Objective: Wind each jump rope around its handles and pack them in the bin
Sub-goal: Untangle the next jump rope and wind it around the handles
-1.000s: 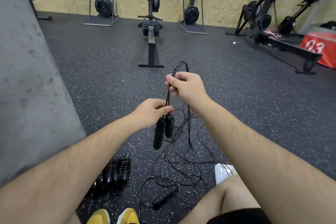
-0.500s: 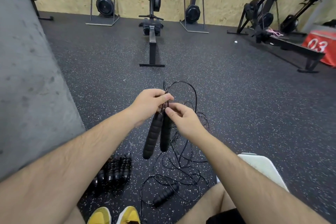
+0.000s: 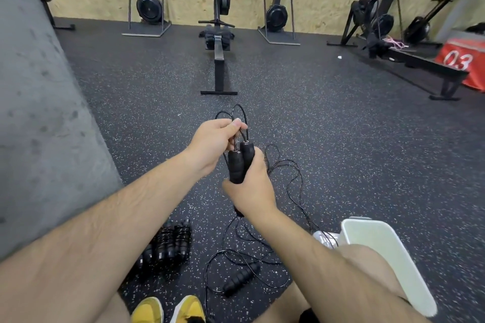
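right hand point(image 3: 250, 189) now wraps the paired handles point(image 3: 239, 164) from below | left hand point(image 3: 214, 143) fingers still pinch the rope point(image 3: 237, 115) above the handles

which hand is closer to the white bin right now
Right. The right hand, gripping the paired handles, sits just up-left of the white bin; the left hand, pinching the rope, is farther up-left.

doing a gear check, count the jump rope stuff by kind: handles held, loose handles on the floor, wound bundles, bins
Handles held: 2
Loose handles on floor: 1
Wound rope bundles: about 3, hard to separate
Bins: 1
Total: about 7
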`<state>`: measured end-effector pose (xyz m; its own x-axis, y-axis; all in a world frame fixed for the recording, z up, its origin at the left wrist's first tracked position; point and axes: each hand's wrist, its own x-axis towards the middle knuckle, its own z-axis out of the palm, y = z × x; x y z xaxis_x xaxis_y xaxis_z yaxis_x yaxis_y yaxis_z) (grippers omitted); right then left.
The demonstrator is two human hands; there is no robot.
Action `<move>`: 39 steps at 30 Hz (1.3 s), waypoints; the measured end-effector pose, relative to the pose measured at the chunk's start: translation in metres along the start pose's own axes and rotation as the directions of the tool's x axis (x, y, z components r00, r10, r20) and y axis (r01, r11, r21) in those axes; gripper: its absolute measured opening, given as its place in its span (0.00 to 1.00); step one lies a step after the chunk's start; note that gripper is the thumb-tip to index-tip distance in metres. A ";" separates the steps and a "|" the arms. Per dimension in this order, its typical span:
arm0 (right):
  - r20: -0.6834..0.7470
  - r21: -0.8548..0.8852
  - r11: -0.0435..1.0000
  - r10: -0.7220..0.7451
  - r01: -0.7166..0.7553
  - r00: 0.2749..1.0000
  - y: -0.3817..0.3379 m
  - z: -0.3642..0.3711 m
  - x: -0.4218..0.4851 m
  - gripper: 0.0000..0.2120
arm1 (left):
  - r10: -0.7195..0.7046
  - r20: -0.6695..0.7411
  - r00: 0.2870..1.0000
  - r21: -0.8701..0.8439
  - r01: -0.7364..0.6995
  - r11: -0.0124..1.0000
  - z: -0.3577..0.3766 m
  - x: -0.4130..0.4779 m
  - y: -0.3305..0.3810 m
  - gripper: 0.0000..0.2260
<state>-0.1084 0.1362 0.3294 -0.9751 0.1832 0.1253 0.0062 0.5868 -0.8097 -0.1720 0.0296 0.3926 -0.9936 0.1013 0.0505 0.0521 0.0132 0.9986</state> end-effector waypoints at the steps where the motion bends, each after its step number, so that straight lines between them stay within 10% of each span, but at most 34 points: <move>1: -0.007 -0.053 0.999 -0.008 0.007 1.000 -0.001 -0.002 0.002 0.35 | 0.005 -0.024 1.000 0.065 -0.003 0.998 -0.002 0.000 0.000 0.14; 3: -0.008 -0.197 0.978 -0.070 0.067 0.998 -0.001 -0.010 0.007 0.31 | 0.076 -0.129 0.989 0.379 -0.022 0.925 -0.012 0.002 0.001 0.18; 6: 0.034 -0.372 0.907 -0.201 0.199 0.979 -0.002 -0.028 0.019 0.25 | 0.363 -0.110 0.925 0.832 -0.114 0.543 -0.028 -0.002 0.006 0.09; 12: 0.222 -0.586 0.651 -0.445 0.483 0.868 -0.017 -0.049 0.039 0.22 | 0.280 0.482 0.830 0.856 -0.515 0.052 -0.025 -0.015 -0.005 0.41; 17: 0.101 -0.708 0.574 -0.494 0.411 0.863 -0.019 -0.047 0.039 0.27 | 0.301 0.410 0.861 0.885 -0.455 0.095 -0.019 -0.014 0.001 0.25; 22: -0.106 -0.433 0.879 -0.269 0.199 0.957 -0.009 -0.058 0.038 0.45 | 0.325 0.335 0.884 0.904 -0.399 0.153 -0.026 -0.014 0.003 0.20; 34: 0.003 -0.272 0.922 -0.287 0.277 0.958 -0.013 -0.061 0.036 0.22 | 0.351 0.428 0.833 0.894 -0.448 -0.027 -0.024 -0.017 -0.004 0.22; 39: -0.184 -0.032 0.933 -0.359 0.360 0.915 -0.012 -0.054 0.025 0.49 | 0.389 0.385 0.837 0.909 -0.416 -0.004 -0.021 -0.018 0.005 0.18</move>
<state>-0.1211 0.1768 0.3731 -0.8534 0.1022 0.5111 -0.3379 0.6381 -0.6918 -0.1560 0.0069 0.3974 -0.7723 0.4729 0.4241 0.5049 0.8621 -0.0420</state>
